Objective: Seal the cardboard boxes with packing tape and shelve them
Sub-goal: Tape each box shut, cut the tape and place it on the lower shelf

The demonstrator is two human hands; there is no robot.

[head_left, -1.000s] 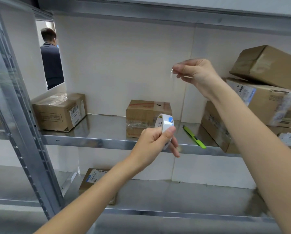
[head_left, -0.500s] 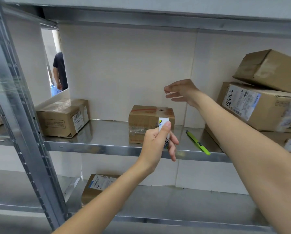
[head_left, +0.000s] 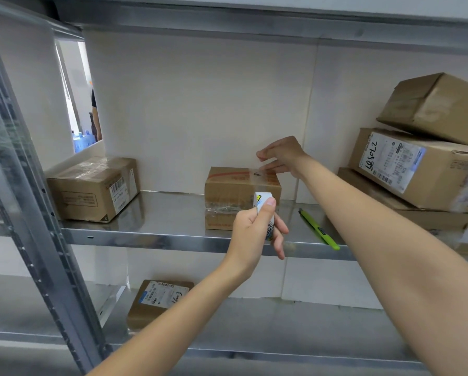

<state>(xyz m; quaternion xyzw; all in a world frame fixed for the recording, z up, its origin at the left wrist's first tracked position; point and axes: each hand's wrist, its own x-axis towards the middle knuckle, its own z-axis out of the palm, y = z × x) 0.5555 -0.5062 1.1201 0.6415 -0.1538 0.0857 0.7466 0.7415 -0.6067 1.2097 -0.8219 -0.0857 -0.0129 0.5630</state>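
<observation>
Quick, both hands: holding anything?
Left hand: grips the tape roll.
Right hand: fingertips on the small box; whether it pinches tape is unclear.

A stockroom or parcel depot is indicated: steel racking [head_left: 151, 237] is loaded with taped cardboard boxes [head_left: 91, 188] bearing shipping labels [head_left: 390, 161], stacked right of the grip.

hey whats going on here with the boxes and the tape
A person is taping a small cardboard box that sits on the middle metal shelf. The left hand grips a roll of packing tape just in front of the box, while the right hand reaches over to the box's top back edge, fingers resting there as if laying the tape end down. A green utility knife lies on the shelf to the right, and other boxes are already shelved around it.
</observation>
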